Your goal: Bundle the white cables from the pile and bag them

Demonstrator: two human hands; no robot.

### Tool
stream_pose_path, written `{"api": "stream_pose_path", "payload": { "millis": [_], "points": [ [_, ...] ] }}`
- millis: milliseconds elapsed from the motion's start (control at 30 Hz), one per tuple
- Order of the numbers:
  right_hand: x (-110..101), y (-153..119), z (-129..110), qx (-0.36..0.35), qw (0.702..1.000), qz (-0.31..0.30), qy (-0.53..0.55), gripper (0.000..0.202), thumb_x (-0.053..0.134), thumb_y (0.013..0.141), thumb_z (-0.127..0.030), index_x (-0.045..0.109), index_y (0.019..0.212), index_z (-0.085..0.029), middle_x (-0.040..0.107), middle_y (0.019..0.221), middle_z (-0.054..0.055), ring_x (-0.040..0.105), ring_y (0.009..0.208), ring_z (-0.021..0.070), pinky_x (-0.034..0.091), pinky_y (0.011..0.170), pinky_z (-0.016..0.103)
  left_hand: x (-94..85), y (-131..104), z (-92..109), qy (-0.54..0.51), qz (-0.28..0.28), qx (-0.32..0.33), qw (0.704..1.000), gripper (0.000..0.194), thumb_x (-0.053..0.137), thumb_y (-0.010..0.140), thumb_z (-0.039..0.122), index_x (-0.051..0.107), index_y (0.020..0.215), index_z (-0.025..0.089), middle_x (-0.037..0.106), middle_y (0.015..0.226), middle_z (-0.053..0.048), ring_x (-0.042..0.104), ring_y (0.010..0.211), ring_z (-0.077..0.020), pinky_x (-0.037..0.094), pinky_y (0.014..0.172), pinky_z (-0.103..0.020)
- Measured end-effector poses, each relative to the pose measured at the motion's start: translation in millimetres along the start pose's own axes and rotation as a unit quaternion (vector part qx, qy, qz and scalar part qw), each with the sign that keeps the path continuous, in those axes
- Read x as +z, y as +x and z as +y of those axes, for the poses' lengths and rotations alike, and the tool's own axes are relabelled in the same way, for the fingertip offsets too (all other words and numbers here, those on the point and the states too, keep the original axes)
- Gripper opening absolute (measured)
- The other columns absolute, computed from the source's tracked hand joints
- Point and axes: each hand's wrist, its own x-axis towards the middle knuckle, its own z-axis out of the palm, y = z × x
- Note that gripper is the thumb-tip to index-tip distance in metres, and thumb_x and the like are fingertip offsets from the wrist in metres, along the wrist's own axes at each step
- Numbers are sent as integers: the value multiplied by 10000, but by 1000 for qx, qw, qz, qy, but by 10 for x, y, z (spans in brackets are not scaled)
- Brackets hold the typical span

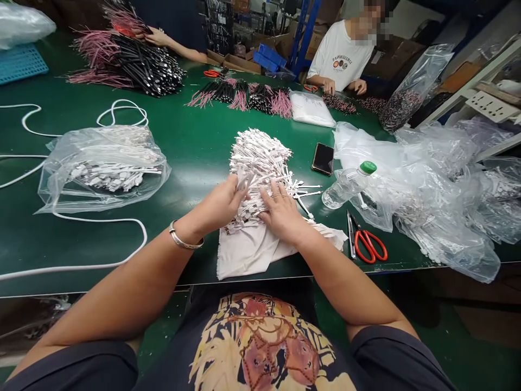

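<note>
A large heap of short white cables (260, 152) lies on a white cloth (240, 252) near the table's front edge. My left hand (223, 202) is closed round a small bunch of white cables at the heap's left side, their ends sticking up past the fingers. On the right part of the heap rests my right hand (280, 212), palm down with its fingers spread over the cables. A few cables stick out to the right of it.
Left stands a clear bag of white cables (118, 174) beside a white cord (101, 219). To the right are a phone (323, 158), a bottle (345, 187), red-handled scissors (369, 245) and plastic bags (439, 212). Black-and-pink wire bundles (142, 65) and two people are across the green table (191, 141).
</note>
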Motion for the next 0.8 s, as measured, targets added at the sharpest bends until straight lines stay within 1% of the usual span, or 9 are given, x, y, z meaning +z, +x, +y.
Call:
{"api": "stream_pose_path", "payload": {
  "millis": [133, 233, 300, 367, 400, 500, 600, 733, 800],
  "points": [
    [-75, -44, 10, -8, 1000, -3, 27, 687, 567, 824, -220, 276, 1445, -185, 80, 1553, 141, 8, 1427, 323, 92, 1113, 576, -51, -33, 52, -127, 1, -3, 992, 224, 441, 893, 330, 541, 987, 153, 608, 871, -41, 532, 778, -151, 410, 721, -284],
    [-247, -157, -36, -36, 989, 48, 138, 677, 488, 839, -139, 217, 1459, -152, 79, 1553, 135, 39, 1435, 248, 123, 1146, 495, 18, -68, 92, -212, -13, 2, 977, 296, 481, 874, 335, 550, 1102, 158, 596, 860, -30, 538, 798, -145, 429, 747, -288],
    [-353, -268, -116, -63, 967, 72, 237, 687, 479, 879, -217, 140, 1474, -173, 136, 1548, 116, 129, 1428, 209, 197, 1146, 437, 133, -96, 132, -236, -34, 13, 971, 270, 493, 867, 318, 570, 1071, 159, 596, 862, -32, 538, 780, -138, 442, 739, -288],
    [-413, -383, -219, -87, 945, 79, 305, 727, 508, 887, -311, 96, 1479, -219, 227, 1527, 96, 229, 1404, 206, 266, 1125, 426, 283, -127, 181, -258, -57, 55, 963, 203, 498, 859, 274, 589, 1001, 160, 604, 893, -44, 545, 790, -138, 457, 749, -292],
    [-421, -434, -267, -97, 940, 84, 317, 746, 540, 873, -332, 112, 1476, -238, 255, 1517, 88, 250, 1397, 214, 272, 1123, 432, 359, -142, 206, -277, -73, 81, 955, 190, 503, 851, 246, 591, 1000, 168, 609, 933, -51, 553, 822, -142, 463, 772, -297],
    [-371, -541, -353, -112, 938, 112, 309, 722, 613, 828, -313, 238, 1442, -262, 298, 1500, 74, 268, 1389, 232, 239, 1136, 450, 534, -179, 267, -320, -83, 116, 937, 219, 520, 821, 196, 583, 1030, 190, 615, 1000, -60, 569, 866, -152, 476, 794, -304],
    [-268, -584, -335, -82, 934, 135, 321, 652, 635, 808, -296, 345, 1390, -252, 406, 1437, 81, 372, 1332, 228, 291, 1116, 433, 591, -203, 298, -297, -80, 108, 946, 180, 537, 799, 170, 587, 972, 173, 618, 970, -55, 567, 837, -145, 479, 784, -291],
    [-175, -599, -270, -49, 916, 142, 371, 668, 656, 790, -313, 361, 1381, -216, 473, 1377, 101, 478, 1241, 220, 382, 1057, 384, 599, -225, 304, -272, -91, 96, 953, 106, 551, 794, 176, 556, 898, 154, 590, 861, -31, 543, 762, -125, 478, 719, -261],
    [-165, -601, -256, -48, 919, 134, 366, 662, 649, 795, -317, 362, 1384, -221, 470, 1378, 104, 491, 1222, 227, 390, 1046, 394, 625, -226, 291, -279, -90, 70, 953, 134, 564, 781, 177, 537, 910, 156, 586, 861, -29, 543, 745, -123, 480, 684, -257]
  ]
}}
